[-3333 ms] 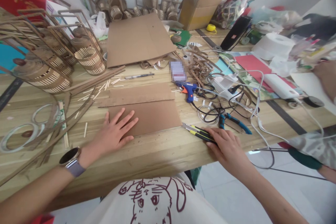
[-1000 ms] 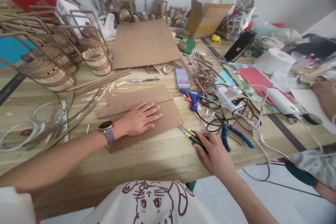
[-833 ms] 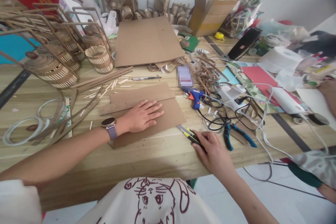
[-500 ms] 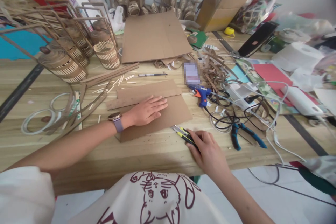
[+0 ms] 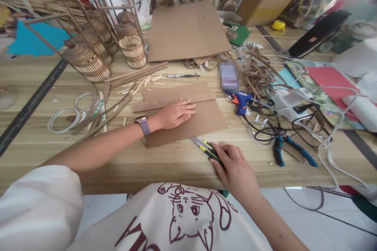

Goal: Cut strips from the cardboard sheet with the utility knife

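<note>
My left hand (image 5: 176, 114) lies flat on a piece of brown cardboard (image 5: 203, 119), fingers stretched out and nothing gripped. A narrower cardboard strip (image 5: 176, 93) rests along the far side of that piece, partly under my fingers. In my right hand (image 5: 237, 166) is a black and yellow utility knife (image 5: 210, 151), its blade out and pointing left. The blade tip is close to the cardboard's near edge; whether it touches cannot be made out.
Behind the cardboard lie a pen (image 5: 183, 76) and a large cardboard sheet (image 5: 188, 33). Rightward are a blue glue gun (image 5: 242, 101) with its cable and pliers (image 5: 293, 151). Tape rolls (image 5: 63, 120) and woven bamboo lanterns (image 5: 132, 51) stand to the left.
The camera view has turned a little left, so the table appears shifted rightward. My right hand has carried the knife leftward along the cardboard's near edge. The left hand stays on the cardboard.
</note>
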Tool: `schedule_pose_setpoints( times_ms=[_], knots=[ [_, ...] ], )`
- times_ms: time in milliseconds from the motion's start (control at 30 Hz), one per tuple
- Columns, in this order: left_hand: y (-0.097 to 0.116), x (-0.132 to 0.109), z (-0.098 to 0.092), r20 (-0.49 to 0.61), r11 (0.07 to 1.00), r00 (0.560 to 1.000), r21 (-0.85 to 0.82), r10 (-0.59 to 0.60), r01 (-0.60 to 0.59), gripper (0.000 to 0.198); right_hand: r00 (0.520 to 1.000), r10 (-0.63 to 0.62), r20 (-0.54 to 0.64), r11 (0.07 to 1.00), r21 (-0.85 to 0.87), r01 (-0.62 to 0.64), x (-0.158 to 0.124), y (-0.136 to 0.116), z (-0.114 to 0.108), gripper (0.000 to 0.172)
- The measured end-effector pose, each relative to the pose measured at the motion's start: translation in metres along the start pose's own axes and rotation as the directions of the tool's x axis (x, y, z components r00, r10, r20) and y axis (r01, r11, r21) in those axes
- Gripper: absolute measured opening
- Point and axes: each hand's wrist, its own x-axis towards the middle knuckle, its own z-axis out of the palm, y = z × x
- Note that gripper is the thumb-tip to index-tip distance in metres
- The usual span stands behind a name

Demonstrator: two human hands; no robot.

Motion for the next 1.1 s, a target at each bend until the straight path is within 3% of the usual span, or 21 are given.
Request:
schedule_pose_setpoints(
  times_ms=[200,500,1100],
  knots=[
    [0.001,0.001,0.002,0.001,1.0,1.0,0.018,-0.012,0.012,0.051,0.999,-0.025,-0.039,1.0,-0.017,0.025,0.0,-0.015,0.002,0.043],
    [0.002,0.003,0.0,0.029,0.999,0.999,0.033,-0.04,0.039,0.049,0.999,-0.033,0.002,0.999,0.033,0.033,0.007,-0.032,0.01,0.043],
    [0.004,0.007,0.002,0.054,0.993,0.997,0.107,-0.048,0.042,0.044,0.984,-0.174,0.029,0.983,0.065,0.172,0.017,-0.039,0.017,0.043]
  ],
)
